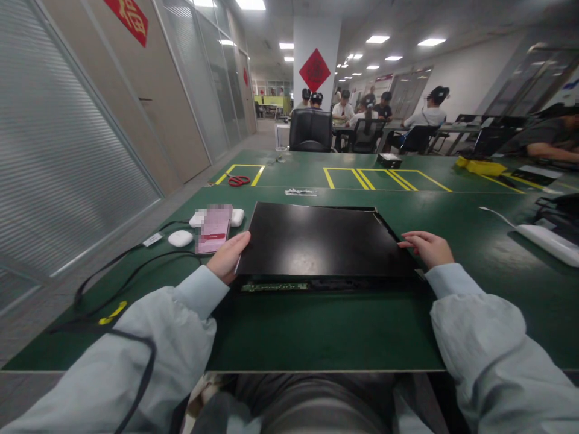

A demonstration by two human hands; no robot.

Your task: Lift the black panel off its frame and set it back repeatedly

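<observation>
A black LCD panel [316,241] with a glossy face lies in front of me, its near edge raised above a black frame [392,225] that shows along the far and right sides. Below that near edge, a narrow green circuit board [274,287] is visible. My left hand [228,258] grips the panel's left edge, thumb on top and the other fingers hidden beneath. At the right edge, my right hand [429,248] has its fingers bent and pinched together, with the fingertips at the panel's border.
Left of the panel are a phone [215,232], a white earbud case [180,239] and black cables [131,271]. Red scissors [239,180] lie farther back on the green table [325,331]. A white power strip [547,243] is at right. Several people sit at tables beyond.
</observation>
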